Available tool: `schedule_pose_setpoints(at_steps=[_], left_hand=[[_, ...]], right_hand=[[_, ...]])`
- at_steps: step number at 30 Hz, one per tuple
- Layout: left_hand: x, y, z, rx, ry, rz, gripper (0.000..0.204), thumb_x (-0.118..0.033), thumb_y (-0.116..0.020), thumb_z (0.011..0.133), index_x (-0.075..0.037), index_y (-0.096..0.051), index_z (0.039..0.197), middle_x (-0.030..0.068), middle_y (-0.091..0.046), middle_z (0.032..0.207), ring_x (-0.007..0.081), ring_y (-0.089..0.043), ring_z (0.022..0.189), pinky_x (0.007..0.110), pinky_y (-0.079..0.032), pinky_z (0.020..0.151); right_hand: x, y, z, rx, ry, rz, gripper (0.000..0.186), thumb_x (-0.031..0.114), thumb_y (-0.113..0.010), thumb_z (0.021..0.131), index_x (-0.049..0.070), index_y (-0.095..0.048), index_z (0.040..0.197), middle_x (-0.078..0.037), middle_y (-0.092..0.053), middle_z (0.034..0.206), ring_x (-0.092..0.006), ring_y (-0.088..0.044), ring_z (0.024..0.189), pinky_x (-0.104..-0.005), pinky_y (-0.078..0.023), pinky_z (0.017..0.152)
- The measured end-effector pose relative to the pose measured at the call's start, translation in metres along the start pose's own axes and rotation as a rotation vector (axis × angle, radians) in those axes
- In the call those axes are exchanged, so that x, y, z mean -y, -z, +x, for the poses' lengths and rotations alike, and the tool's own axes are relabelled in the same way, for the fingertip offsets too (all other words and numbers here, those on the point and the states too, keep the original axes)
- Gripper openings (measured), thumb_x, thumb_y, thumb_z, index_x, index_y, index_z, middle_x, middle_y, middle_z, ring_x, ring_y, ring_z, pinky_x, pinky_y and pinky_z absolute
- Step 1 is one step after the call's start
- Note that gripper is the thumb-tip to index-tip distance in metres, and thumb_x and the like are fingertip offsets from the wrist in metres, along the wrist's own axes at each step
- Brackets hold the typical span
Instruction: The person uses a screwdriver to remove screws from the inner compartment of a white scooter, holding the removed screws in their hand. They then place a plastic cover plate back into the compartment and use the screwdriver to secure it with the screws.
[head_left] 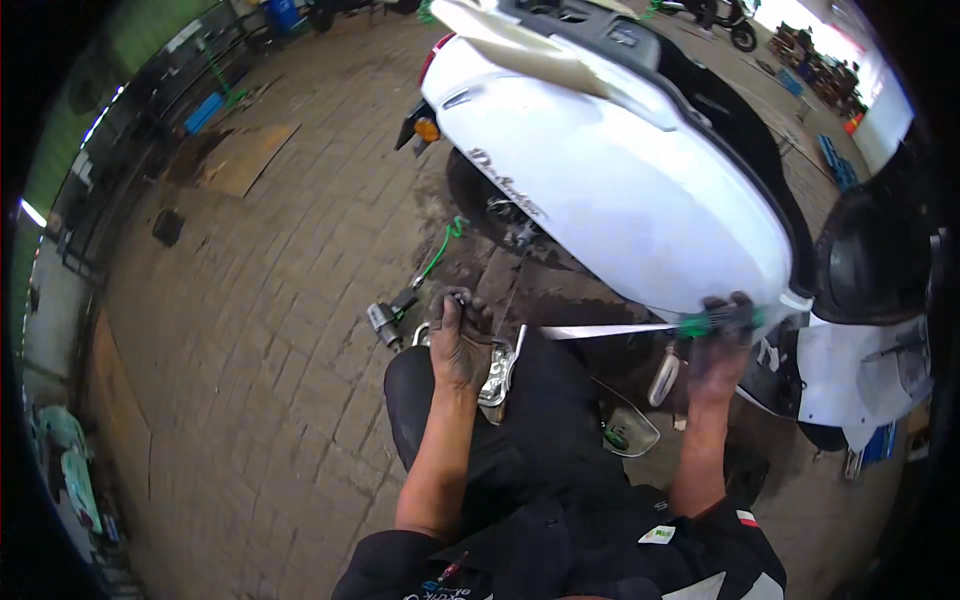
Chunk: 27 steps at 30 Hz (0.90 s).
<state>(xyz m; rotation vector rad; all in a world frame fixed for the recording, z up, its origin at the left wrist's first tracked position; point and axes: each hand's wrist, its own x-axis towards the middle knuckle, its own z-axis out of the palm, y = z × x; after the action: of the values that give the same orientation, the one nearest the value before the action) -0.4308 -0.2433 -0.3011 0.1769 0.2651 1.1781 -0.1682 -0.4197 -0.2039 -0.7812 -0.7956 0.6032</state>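
My left hand point(462, 338) is raised over my left knee with its fingers curled closed. Something small and dark may sit between thumb and fingertips, too small to name. Just below that hand a silver metal part point(494, 385) with a raised rim rests at my legs, partly covered by the wrist. On the other side my right hand point(722, 335), smeared by motion, is wrapped round the green handle of a screwdriver point(620, 330). Its pale, blurred shaft points left toward my knees. The white scooter's body panel point(620, 190) rises just beyond the right hand.
An air impact wrench point(384, 322) with a green hose point(436, 256) lies left of my knee. Near my right leg are a pale elongated part point(663, 378) and a shallow tray point(648, 432). A flat brown board point(250, 160) lies on the paving, far left.
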Motion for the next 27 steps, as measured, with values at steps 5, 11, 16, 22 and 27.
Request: schedule_pose_setpoints(at_steps=[5, 11, 16, 22, 27], left_hand=[[0.019, -0.035, -0.011, 0.364, -0.159, 0.288, 0.022, -0.005, -0.080, 0.084, -0.005, -0.066, 0.101, 0.0076, -0.064, 0.098, 0.0220, -0.069, 0.090, 0.039, -0.060, 0.081], [0.028, -0.049, -0.030, 0.557, -0.088, 0.304, 0.026, 0.003, -0.087, 0.070, -0.004, -0.070, 0.088, 0.0092, -0.065, 0.088, 0.0298, -0.073, 0.087, 0.044, -0.062, 0.082], [0.034, -0.054, -0.044, 0.556, -0.060, 0.312, 0.028, 0.007, -0.088, 0.066, -0.004, -0.066, 0.080, 0.0087, -0.065, 0.085, 0.0279, -0.073, 0.084, 0.044, -0.063, 0.081], [0.025, -0.053, -0.047, 0.638, -0.097, 0.405, 0.030, 0.012, -0.087, 0.063, -0.006, -0.065, 0.075, 0.0088, -0.065, 0.084, 0.0192, -0.070, 0.077, 0.042, -0.062, 0.078], [0.028, -0.061, -0.044, 0.688, -0.116, 0.481, 0.032, 0.011, -0.088, 0.062, -0.007, -0.064, 0.072, 0.0075, -0.065, 0.079, 0.0179, -0.068, 0.073, 0.042, -0.062, 0.078]], right_hand=[[0.064, -0.008, 0.048, 0.015, 0.284, 0.417, 0.047, 0.038, -0.047, 0.107, 0.007, -0.043, 0.142, -0.007, -0.052, 0.097, -0.0142, -0.053, 0.069, -0.0280, -0.046, 0.056], [0.079, -0.081, 0.099, 0.302, 0.406, 0.678, 0.040, 0.036, -0.048, 0.107, -0.004, -0.046, 0.113, -0.011, -0.046, 0.100, -0.0103, -0.049, 0.065, -0.0233, -0.036, 0.043], [0.068, -0.097, 0.112, 0.214, 0.340, 0.719, 0.042, 0.036, -0.050, 0.107, -0.006, -0.051, 0.103, -0.008, -0.053, 0.088, -0.0089, -0.048, 0.059, -0.0223, -0.031, 0.042], [0.050, -0.104, 0.108, 0.148, 0.340, 0.727, 0.039, 0.035, -0.049, 0.107, -0.004, -0.051, 0.104, -0.009, -0.054, 0.093, -0.0074, -0.050, 0.061, -0.0208, -0.031, 0.040], [0.049, -0.095, 0.108, 0.169, 0.384, 0.711, 0.036, 0.035, -0.048, 0.108, -0.001, -0.049, 0.109, -0.009, -0.053, 0.098, -0.0072, -0.049, 0.062, -0.0199, -0.031, 0.040]])
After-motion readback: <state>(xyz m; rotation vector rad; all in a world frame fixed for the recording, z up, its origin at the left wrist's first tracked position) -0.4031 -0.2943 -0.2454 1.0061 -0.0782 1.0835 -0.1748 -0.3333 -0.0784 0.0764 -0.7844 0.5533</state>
